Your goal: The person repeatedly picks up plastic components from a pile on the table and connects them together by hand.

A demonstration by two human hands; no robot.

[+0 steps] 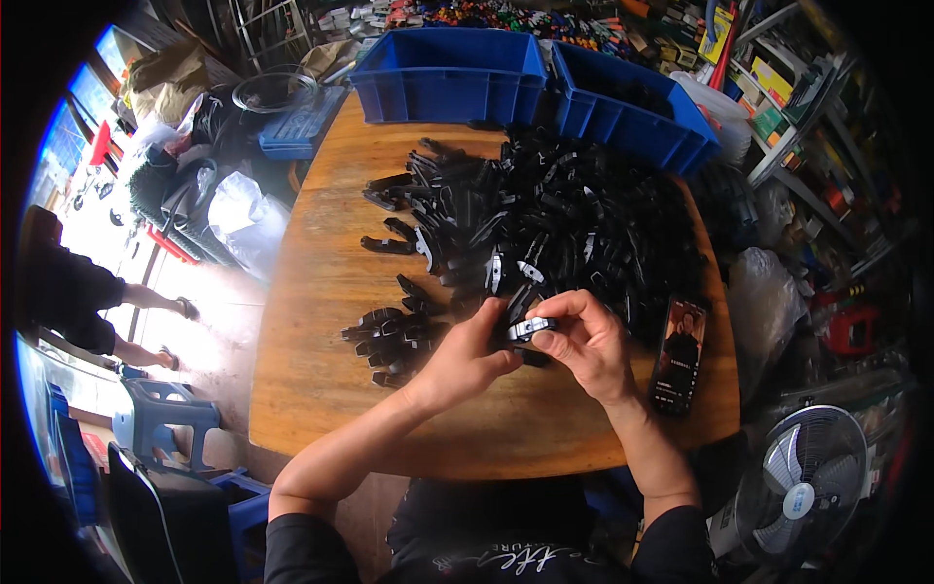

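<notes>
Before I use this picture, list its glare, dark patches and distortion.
In the head view, glare bleaches the floor at left; in the head view, the black handle-like parts merge darkly, though the silvery piece in the right hand shines; in the head view, the wooden table looks bowed, perhaps from the lens, and corners fall black.

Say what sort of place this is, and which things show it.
Probably a small workshop or storeroom: a heap of black parts lies on the wooden table, blue bins stand at its far edge, and metal shelves at right hold packed goods.
</notes>
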